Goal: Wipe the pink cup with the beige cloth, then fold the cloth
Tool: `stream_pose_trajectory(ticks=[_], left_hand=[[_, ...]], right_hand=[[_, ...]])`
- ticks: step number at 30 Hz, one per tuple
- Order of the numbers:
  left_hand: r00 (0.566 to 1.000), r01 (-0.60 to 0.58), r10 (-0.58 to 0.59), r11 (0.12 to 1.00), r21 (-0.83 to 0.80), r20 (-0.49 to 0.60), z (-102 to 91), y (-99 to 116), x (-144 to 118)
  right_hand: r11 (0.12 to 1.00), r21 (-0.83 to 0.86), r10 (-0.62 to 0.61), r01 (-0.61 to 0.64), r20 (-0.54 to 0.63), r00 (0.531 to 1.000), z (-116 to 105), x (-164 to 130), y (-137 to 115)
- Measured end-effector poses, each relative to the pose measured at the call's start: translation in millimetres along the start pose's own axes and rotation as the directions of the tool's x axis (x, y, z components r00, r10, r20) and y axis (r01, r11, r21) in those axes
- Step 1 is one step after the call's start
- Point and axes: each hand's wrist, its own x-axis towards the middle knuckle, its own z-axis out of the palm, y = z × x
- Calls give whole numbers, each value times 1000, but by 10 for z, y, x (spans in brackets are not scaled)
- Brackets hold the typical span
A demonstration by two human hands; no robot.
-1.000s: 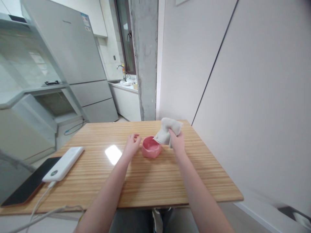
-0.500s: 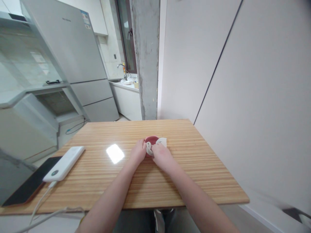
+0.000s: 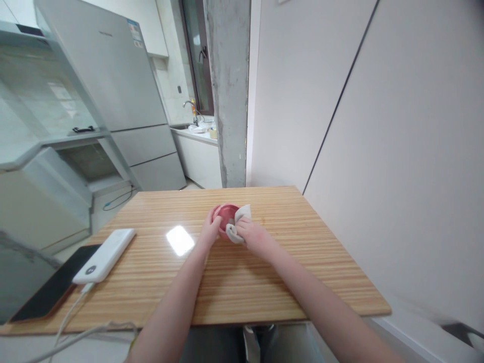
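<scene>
A small red bowl (image 3: 226, 214) is at the middle of the wooden table, tilted so that its inside shows. My left hand (image 3: 212, 225) grips its left rim, thumb on the near inner side and fingers round the outside. In my right hand (image 3: 250, 232) is a bunched white cloth (image 3: 235, 235), pressed against the bowl's right rim and partly inside it. One flap of the cloth sticks up behind my right fingers. The fingertips of that hand are partly hidden by the cloth.
On the table (image 3: 302, 262) at the left lie a white power bank (image 3: 105, 256) with a cable (image 3: 71, 315) and a dark flat tablet-like slab (image 3: 49, 287). A white wall panel (image 3: 359, 151) runs along the right. Behind stand a concrete pillar (image 3: 229, 96) and a fridge (image 3: 109, 75).
Both hands and the bowl have moved slightly left and away from me. The bowl is tipped more, showing more of its inside, and my left hand has shifted further round its left side.
</scene>
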Motion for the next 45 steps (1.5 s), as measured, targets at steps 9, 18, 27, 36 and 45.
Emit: stream_pose_trajectory(ticks=[9, 18, 27, 36, 45], left_hand=[[998, 65, -66, 996, 57, 15, 217, -38, -91], [986, -91, 137, 926, 368, -101, 47, 46, -105], [989, -144, 140, 896, 420, 41, 46, 38, -129], [981, -178, 196, 909, 377, -11, -54, 119, -112], [987, -105, 125, 976, 190, -97, 178, 88, -183]], right_hand=[[953, -163, 250, -254, -41, 967, 53, 66, -96], [998, -17, 60, -62, -71, 996, 209, 125, 31], [977, -120, 172, -178, -58, 983, 301, 54, 106], [995, -98, 17, -29, -121, 992, 233, 71, 93], [979, -137, 117, -148, -210, 971, 311, 83, 66]])
